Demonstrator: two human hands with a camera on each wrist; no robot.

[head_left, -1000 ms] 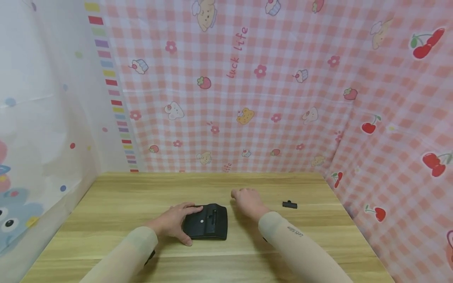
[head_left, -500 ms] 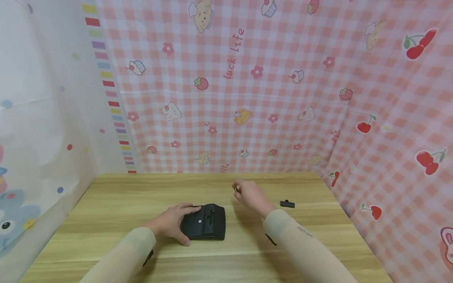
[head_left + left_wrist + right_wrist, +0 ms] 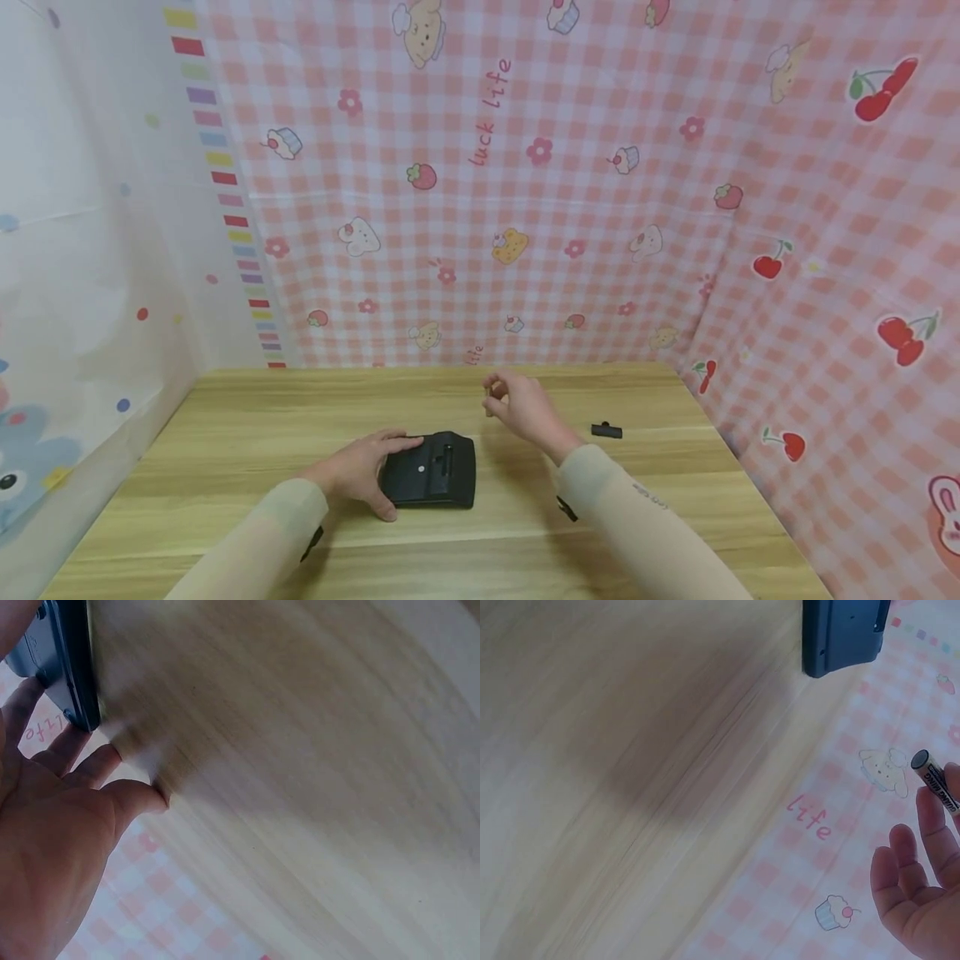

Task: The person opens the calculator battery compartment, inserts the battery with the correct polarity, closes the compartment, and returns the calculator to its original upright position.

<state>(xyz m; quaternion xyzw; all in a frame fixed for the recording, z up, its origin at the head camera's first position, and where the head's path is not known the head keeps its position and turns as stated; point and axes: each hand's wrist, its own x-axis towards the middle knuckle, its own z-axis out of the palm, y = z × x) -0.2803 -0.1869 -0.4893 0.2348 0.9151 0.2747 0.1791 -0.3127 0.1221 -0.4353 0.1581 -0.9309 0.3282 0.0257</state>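
A black calculator lies back side up on the wooden table, a narrow open battery slot showing in its back. My left hand holds its left part, thumb at the near edge and fingers over the far side. Raised beyond the calculator's far right corner, my right hand pinches a small cylindrical battery between thumb and index finger. In the right wrist view the other fingers are loosely bent. A small black battery cover with a tab rests to the right of that hand.
The wooden table ends at a pink checked cloth hung behind it. More patterned cloth closes the right side, and a white sheet stands on the left.
My right hand has lifted and turned, bringing the pinched battery into sight. The left hand and calculator stay in place; the head view has shifted slightly.
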